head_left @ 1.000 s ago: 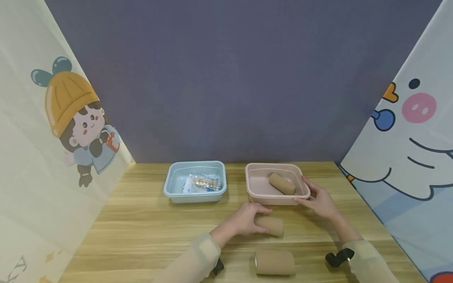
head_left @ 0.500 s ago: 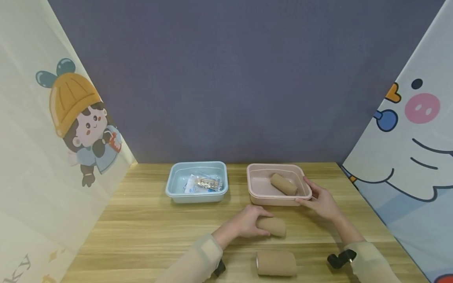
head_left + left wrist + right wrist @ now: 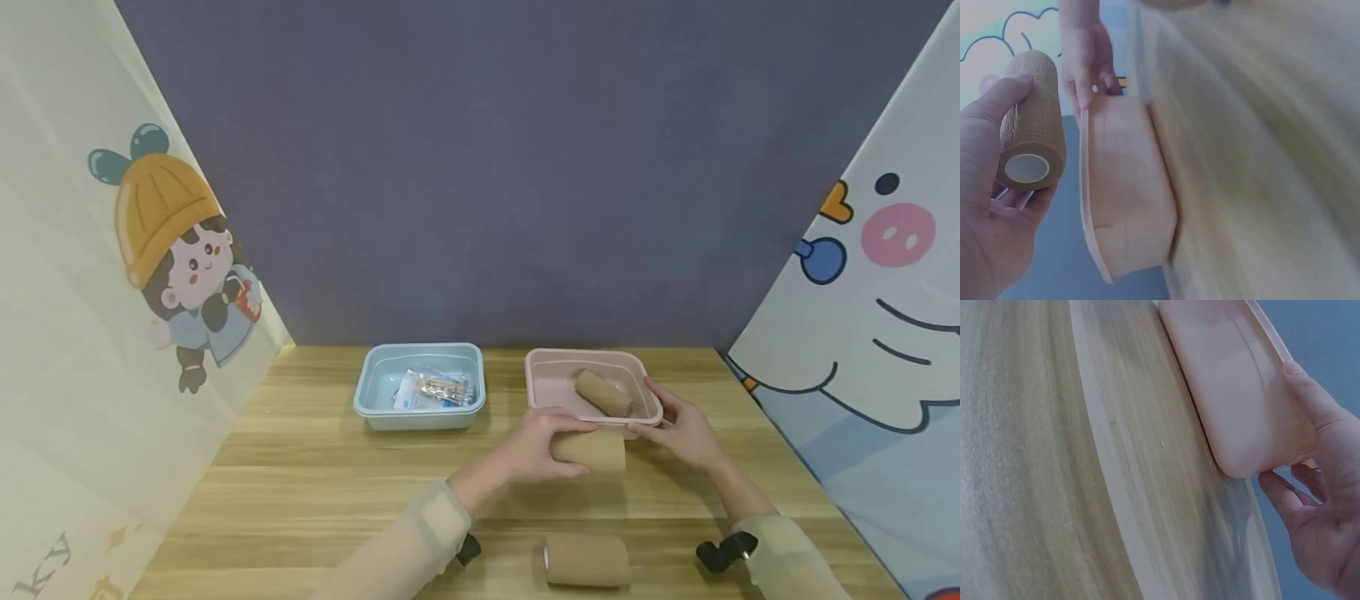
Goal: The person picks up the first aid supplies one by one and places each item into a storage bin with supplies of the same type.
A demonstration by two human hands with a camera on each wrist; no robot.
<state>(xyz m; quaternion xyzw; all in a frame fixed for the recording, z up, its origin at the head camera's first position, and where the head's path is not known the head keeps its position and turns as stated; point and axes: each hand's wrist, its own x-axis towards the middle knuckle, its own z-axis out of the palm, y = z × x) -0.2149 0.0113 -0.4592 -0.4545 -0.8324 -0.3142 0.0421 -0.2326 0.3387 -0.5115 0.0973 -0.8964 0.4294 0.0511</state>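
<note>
My left hand [image 3: 525, 450] holds a tan roll of elastic bandage [image 3: 596, 450], thumb and fingers around it. It is raised off the table, just before the front wall of a pink plastic tub [image 3: 546, 382]. In the left wrist view, the held roll shows crinkled wrap and a white core. My right hand [image 3: 686, 432] grips the tub's right front corner, with the thumb on the rim in the right wrist view [image 3: 1297, 381]. Inside the tub lies another bandage roll [image 3: 603, 393]. A further roll [image 3: 587, 560] rests on the table nearer me.
Left of the pink tub stands a light blue tub [image 3: 420, 422]. It contains a clear bag of cotton swabs [image 3: 444, 389] and a white packet [image 3: 408, 390]. A dark panel [image 3: 480, 183] rises behind the wooden table [image 3: 300, 483], with printed cartoon panels on both sides.
My left hand has lifted the bandage roll from the table and moved it up toward the pink tub. The right hand stays on the tub's corner.
</note>
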